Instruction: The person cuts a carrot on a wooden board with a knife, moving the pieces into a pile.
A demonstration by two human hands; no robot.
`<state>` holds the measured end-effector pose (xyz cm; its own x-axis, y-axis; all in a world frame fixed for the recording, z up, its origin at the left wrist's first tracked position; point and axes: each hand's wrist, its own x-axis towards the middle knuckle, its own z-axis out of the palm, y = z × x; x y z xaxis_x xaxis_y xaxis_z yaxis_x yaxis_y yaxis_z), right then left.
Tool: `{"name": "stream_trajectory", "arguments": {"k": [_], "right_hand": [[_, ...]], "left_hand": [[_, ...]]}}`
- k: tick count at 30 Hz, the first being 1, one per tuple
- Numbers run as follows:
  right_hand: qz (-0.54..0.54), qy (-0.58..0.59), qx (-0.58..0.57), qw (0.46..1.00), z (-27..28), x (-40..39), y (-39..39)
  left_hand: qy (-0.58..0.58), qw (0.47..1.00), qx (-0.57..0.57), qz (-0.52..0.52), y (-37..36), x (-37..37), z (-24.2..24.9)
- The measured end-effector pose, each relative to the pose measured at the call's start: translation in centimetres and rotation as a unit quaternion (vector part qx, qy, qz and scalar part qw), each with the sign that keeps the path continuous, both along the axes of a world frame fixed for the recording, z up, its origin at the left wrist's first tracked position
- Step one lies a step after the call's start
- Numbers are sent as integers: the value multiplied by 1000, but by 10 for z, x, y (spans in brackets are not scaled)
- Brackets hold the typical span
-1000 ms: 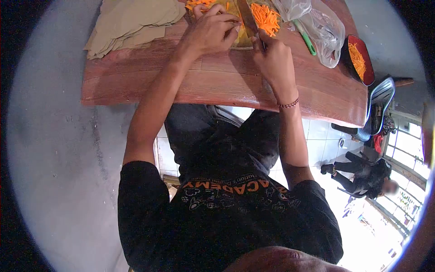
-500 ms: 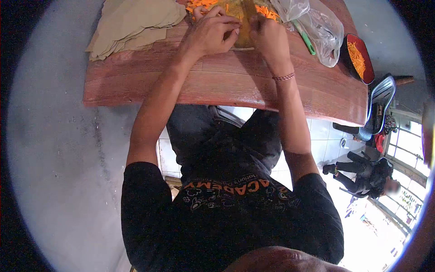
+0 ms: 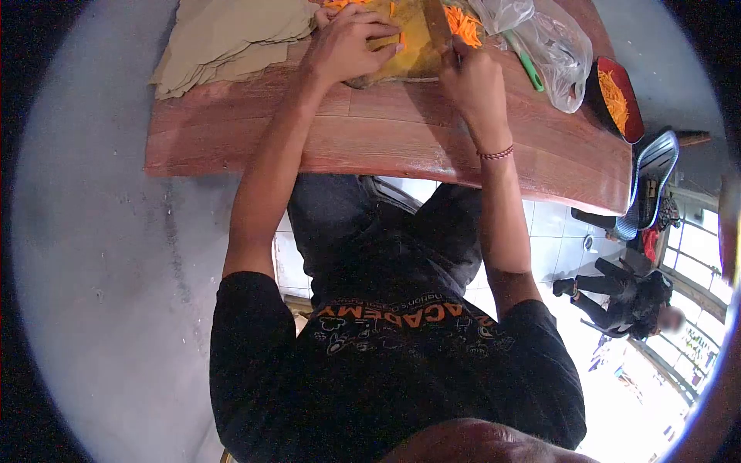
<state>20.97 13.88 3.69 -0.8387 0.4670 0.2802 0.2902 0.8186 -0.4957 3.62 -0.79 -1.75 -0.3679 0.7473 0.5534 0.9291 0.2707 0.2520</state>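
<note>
My right hand [image 3: 475, 85] is closed round the handle of a knife [image 3: 438, 27], its blade pointing away over a yellowish cutting board [image 3: 409, 60]. Orange carrot strips [image 3: 463, 27] lie just right of the blade. At the board's left side is my left hand [image 3: 351, 42], fingers spread above more carrot pieces at the top edge of the view. A small orange strip [image 3: 401, 38] rests by its fingertips. Nothing shows held in that hand.
Brown paper sheets [image 3: 231, 46] are stacked at the table's left. Right of the board are a clear plastic bag [image 3: 559, 58], a green handle [image 3: 531, 71] and a red-black bowl [image 3: 634, 116] of shredded carrot. A person [image 3: 629, 297] sits at far right.
My right hand and the knife have shifted right, away from my left hand. My left hand has moved slightly left and its fingers have spread, uncovering more of the board.
</note>
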Motion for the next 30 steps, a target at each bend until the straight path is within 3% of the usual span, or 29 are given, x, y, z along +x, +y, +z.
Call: {"name": "stream_trajectory", "arguments": {"k": [3,6,8,18,30], "right_hand": [[-4,8,5,1000,1,2,1],[-2,23,-17,1000,7,11,-7],[3,25,-30,999,11,18,-14],[0,44,-55,997,4,26,-26],[-13,23,-68,997,9,32,-29]], "left_hand": [[6,1000,-19,-18,2,0,-2],[-56,996,32,-64,5,1,-6],[39,999,-29,-2,2,10,3],[59,998,7,23,7,3,-9],[99,994,-40,-13,4,16,7]]}}
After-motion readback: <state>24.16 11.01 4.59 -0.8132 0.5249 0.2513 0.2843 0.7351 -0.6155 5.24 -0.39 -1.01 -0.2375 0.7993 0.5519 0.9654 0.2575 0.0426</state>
